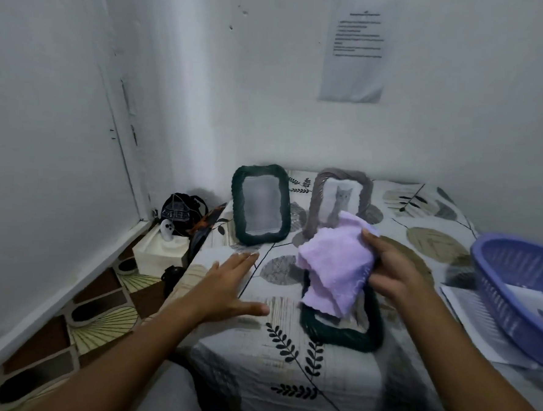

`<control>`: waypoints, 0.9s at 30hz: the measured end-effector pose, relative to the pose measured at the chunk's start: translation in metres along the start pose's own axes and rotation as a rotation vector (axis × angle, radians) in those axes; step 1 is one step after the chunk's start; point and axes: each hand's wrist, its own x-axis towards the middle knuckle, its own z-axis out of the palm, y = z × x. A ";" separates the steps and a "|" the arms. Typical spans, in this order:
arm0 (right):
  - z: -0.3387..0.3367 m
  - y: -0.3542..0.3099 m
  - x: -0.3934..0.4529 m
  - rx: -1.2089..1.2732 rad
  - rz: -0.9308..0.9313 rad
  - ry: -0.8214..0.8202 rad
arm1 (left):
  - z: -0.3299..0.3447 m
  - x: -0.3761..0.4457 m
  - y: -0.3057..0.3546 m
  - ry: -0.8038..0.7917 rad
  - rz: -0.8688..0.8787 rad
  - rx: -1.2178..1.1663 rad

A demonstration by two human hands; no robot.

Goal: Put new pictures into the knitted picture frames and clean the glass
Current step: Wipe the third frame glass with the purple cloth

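A dark green knitted frame (pixel 260 204) stands upright at the back of the bed, its picture blurred. Beside it on the right stands a grey knitted frame (pixel 340 198) holding a cat picture. A second dark green knitted frame (pixel 342 332) lies flat in front of me, partly covered by a lilac cloth (pixel 336 266). My right hand (pixel 387 269) grips that cloth just above the flat frame. My left hand (pixel 227 285) hovers over the bedsheet to the left of the flat frame, fingers spread and holding nothing.
A blue plastic basket (pixel 519 293) sits at the right edge on some papers (pixel 467 315). Left of the bed, on the patterned floor, are a white tissue box (pixel 159 249) and a dark bag (pixel 180 212). White walls close in at the back and left.
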 end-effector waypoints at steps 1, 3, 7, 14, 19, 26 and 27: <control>-0.009 -0.007 -0.001 0.003 -0.019 0.037 | 0.002 0.002 0.005 0.003 0.015 -0.014; -0.035 -0.032 -0.008 -0.001 -0.135 0.119 | 0.009 0.014 0.027 -0.011 0.067 -0.016; -0.049 -0.062 -0.014 -0.224 -0.417 0.195 | 0.017 0.026 0.045 -0.045 0.109 -0.010; -0.041 -0.025 -0.009 -0.948 -0.509 0.212 | 0.035 0.042 0.072 -0.133 0.136 -0.017; -0.049 0.034 0.007 -1.271 -0.525 0.042 | 0.044 0.041 0.076 -0.128 0.191 0.021; -0.063 0.048 0.013 -1.541 -0.492 -0.113 | 0.048 0.041 0.072 -0.099 0.207 0.004; -0.063 0.048 0.014 -1.555 -0.477 -0.125 | 0.049 0.041 0.072 -0.092 0.204 -0.005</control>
